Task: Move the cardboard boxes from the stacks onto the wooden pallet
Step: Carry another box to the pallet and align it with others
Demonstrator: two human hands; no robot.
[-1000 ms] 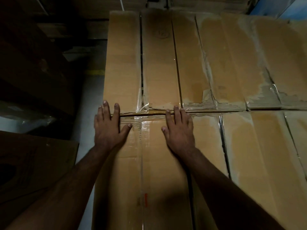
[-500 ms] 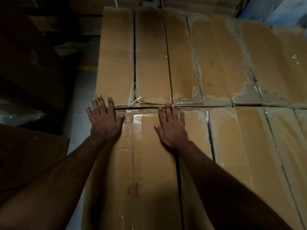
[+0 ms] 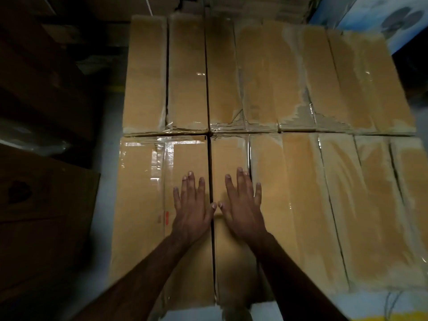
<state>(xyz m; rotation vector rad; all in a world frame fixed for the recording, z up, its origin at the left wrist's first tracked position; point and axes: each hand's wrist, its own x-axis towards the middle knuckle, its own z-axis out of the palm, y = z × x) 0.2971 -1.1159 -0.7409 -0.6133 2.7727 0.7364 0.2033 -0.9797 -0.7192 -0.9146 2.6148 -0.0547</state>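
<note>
Long taped cardboard boxes lie packed side by side in two rows below me. My left hand [image 3: 193, 206] rests flat, fingers spread, on the near-left box [image 3: 143, 205]. Across a dark gap, my right hand [image 3: 243, 205] lies flat on the neighbouring box [image 3: 229, 154]. Neither hand grips anything. A far row of boxes [image 3: 185, 72] butts against the near row. The pallet under the boxes is hidden.
Dark cardboard boxes [image 3: 41, 216] stand at the left, across a strip of pale floor [image 3: 104, 228]. More stacked boxes [image 3: 104, 8] sit in shadow at the back. A blue-and-white printed carton [image 3: 379, 22] shows at the top right.
Both hands have pulled back from the seam between the two rows toward me and come closer together. My view has risen and shows more of the boxes.
</note>
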